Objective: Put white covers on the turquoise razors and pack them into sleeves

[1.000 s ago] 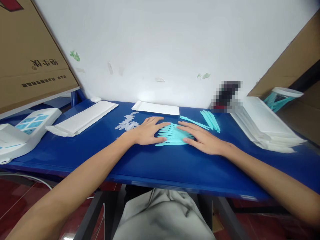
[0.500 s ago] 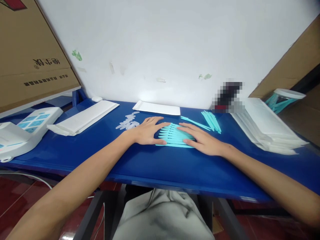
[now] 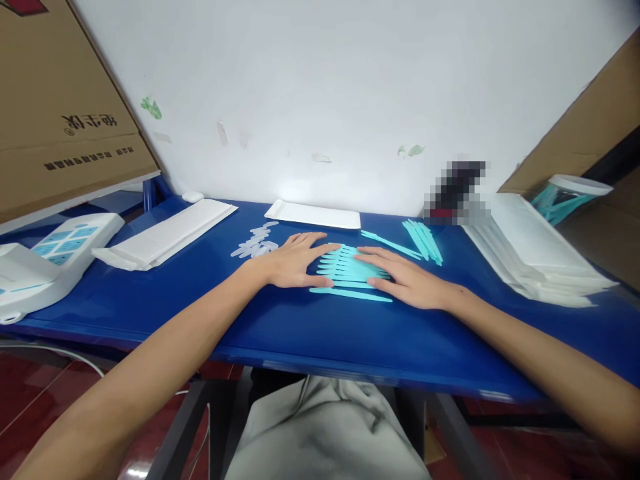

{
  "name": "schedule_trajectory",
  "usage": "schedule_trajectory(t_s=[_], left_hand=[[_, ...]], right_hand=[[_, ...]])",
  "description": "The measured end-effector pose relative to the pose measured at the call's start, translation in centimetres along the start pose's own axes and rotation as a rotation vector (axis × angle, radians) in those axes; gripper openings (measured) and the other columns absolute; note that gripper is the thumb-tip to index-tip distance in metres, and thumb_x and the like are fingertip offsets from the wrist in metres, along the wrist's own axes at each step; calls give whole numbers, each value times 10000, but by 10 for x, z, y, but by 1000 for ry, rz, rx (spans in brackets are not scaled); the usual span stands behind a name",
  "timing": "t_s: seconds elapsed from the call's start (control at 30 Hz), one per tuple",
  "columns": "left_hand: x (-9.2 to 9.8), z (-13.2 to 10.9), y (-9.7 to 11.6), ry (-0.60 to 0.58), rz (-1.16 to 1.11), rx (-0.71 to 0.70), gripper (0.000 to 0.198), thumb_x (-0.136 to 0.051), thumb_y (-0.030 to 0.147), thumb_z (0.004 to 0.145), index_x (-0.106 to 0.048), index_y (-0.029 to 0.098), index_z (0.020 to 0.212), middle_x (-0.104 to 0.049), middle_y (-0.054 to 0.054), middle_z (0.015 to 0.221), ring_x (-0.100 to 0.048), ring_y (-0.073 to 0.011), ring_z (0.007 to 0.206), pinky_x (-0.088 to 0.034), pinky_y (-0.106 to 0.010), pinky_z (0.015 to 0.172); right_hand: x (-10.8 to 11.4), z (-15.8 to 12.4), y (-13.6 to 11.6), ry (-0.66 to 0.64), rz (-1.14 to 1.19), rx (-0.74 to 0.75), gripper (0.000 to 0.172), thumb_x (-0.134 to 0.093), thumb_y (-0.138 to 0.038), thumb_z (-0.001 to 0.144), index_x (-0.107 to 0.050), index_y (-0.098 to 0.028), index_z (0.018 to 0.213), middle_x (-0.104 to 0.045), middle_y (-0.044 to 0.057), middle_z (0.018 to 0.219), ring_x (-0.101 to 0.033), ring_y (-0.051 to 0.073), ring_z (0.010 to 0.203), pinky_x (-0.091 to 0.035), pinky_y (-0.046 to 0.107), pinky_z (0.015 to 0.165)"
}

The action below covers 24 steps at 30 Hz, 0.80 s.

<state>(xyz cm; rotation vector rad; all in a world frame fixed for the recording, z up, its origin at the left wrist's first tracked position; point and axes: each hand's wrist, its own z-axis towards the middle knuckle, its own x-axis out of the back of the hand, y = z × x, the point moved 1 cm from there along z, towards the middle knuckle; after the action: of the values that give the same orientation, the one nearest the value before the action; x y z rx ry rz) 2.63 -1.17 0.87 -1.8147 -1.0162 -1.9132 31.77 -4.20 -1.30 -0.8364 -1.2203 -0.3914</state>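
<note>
A row of turquoise flat sticks (image 3: 353, 265) lies side by side on the blue table in front of me. My left hand (image 3: 296, 261) rests at their left ends, fingers spread and thumb bent toward the near side. At the right ends is my right hand (image 3: 400, 275), its fingers also apart and partly covering the sticks. One single turquoise stick (image 3: 357, 294) lies slightly apart on the near side, close to both thumbs. Just left of my left hand is a loose pile of small translucent pieces (image 3: 253, 245).
More turquoise sticks (image 3: 423, 241) lie behind my right hand. White packets (image 3: 167, 233) are at left, back and in a stack (image 3: 545, 253) at right. A tub (image 3: 570, 197) of sticks stands far right. A white device with blue keys (image 3: 60, 253) sits far left.
The nearest stick has come away from the row toward the table's front edge, leaving a thin gap. Both hands stay almost in place.
</note>
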Motion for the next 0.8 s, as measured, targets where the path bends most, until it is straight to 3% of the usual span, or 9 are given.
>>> schedule_trajectory(t_s=[0.17, 0.4, 0.8], left_hand=[[-2, 0, -2, 25, 20, -8, 758, -371, 711, 974, -237, 332, 1617, -170, -137, 1692, -154, -395, 1548, -180, -617, 1205], [-2, 2, -2, 28, 38, -13, 836, -477, 719, 925, -239, 315, 1618, -184, -147, 1687, -172, -422, 1536, -198, -628, 1196], [-4, 1, -2, 7, 17, 4, 853, -415, 783, 915, -227, 341, 1620, -152, -136, 1696, -143, -412, 1548, -171, -633, 1207]], right_hand=[[1, -1, -1, -6, -2, 16, 646, -428, -593, 1008, -382, -294, 1579, -335, 92, 1663, -303, 329, 1524, -282, 569, 1227], [2, -1, -3, -16, -9, 9, 667, -452, -614, 991, -396, -294, 1573, -331, 88, 1665, -304, 337, 1522, -287, 569, 1224], [2, -1, -4, -29, -15, 4, 686, -461, -626, 984, -377, -303, 1583, -311, 83, 1674, -280, 342, 1531, -275, 591, 1222]])
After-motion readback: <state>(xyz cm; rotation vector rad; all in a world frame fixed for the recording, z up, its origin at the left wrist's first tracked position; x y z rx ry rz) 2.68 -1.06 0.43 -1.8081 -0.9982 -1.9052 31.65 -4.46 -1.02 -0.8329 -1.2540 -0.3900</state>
